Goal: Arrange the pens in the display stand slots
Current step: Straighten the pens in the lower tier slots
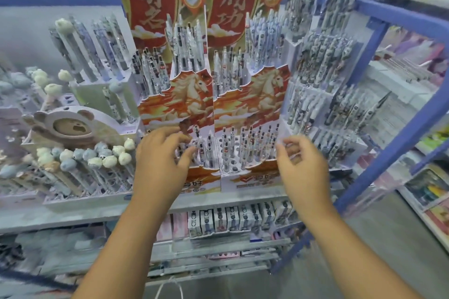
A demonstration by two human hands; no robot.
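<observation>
Two red and white display stands with horse pictures stand side by side on the shelf, the left stand (194,177) and the right stand (252,177). Their bottom tiers hold several white pens (245,150) upright in slots, and some slots near the front of the right stand (230,165) are bare holes. My left hand (160,162) reaches into the left stand's bottom tier, fingers spread, thumb and forefinger close to the pens (202,150) there. My right hand (303,165) hovers at the right stand's right edge with fingers curled; blur hides whether it grips anything.
A bear-themed stand (70,126) with plush-topped pens (107,160) fills the left. Tiered racks of patterned pens (323,109) stand to the right, beside a blue shelf frame (374,114). Boxed goods (233,218) line the shelf below. Upper tiers of both horse stands hold more pens (187,48).
</observation>
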